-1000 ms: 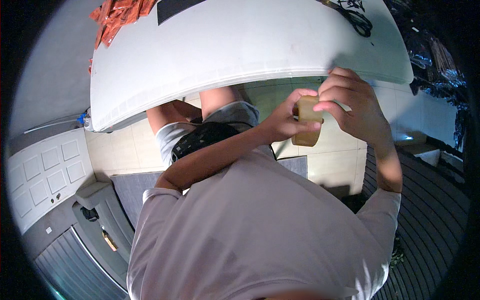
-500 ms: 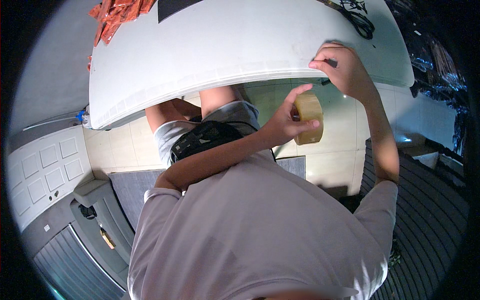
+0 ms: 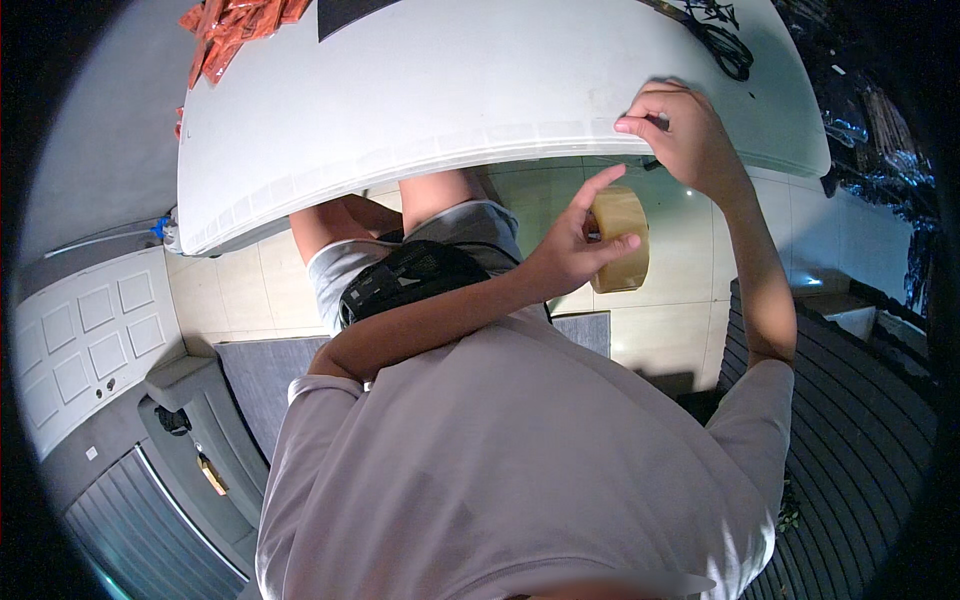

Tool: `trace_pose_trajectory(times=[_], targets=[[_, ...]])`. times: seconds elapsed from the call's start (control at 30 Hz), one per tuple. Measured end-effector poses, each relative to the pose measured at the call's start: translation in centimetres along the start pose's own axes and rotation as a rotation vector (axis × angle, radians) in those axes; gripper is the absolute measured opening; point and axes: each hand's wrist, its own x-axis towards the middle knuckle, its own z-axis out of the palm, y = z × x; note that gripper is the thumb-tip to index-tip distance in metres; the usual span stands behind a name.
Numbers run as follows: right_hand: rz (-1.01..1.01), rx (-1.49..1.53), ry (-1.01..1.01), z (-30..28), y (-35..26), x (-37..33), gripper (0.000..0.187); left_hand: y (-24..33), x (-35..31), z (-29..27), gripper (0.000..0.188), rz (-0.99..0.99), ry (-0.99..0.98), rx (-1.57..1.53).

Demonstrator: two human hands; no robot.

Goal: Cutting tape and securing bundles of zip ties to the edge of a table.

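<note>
My left hand (image 3: 575, 245) is closed round a wide roll of yellowish clear packing tape (image 3: 625, 240), held over the floor just in front of the table edge. Its thumb and index finger stretch along the roll's two sides, while the other fingers go in at the core. My right hand (image 3: 685, 135) rests at the front edge of the white table (image 3: 450, 90), thumb and fingertips pinched together on the tabletop. Whatever lies between those fingertips is too thin or clear to make out.
Orange-red packets (image 3: 235, 35) lie piled at the table's far left. A dark flat sheet (image 3: 350, 12) is at the far edge. Black-handled scissors (image 3: 725, 50) lie far right. Beside the table on the right are shiny dark wrapped things (image 3: 870, 150). A black ribbed surface (image 3: 850, 430) stands lower right.
Almost nothing differs. The tape roll and left hand have shifted very slightly, and the right hand keeps its pinch at the table edge.
</note>
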Motion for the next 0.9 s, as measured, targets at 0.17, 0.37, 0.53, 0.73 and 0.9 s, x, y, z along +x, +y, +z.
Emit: trace_pose_trajectory(times=[0.17, 0.37, 0.53, 0.73, 0.9], targets=[[-0.033, -0.038, 0.037, 0.3, -0.1, 0.1, 0.023, 0.0, 0.1, 0.0, 0.081, -0.004, 0.001, -0.012], [-0.003, -0.050, 0.037, 0.6, 0.2, 0.0, 0.025, 0.1, 0.2, 0.0, 0.080, -0.018, -0.001, -0.024], [0.050, -0.096, 0.005, 0.4, -0.5, 0.4, 0.024, 0.0, 0.3, -0.1, 0.079, -0.026, 0.005, -0.046], [0.065, -0.115, -0.021, 0.3, -0.5, 0.8, 0.025, 0.3, 0.4, 0.0, 0.078, -0.031, 0.021, -0.006], [0.121, -0.162, -0.080, 0.2, -0.5, 1.3, 0.033, 0.1, 0.6, 0.0, 0.078, -0.042, 0.020, -0.058]])
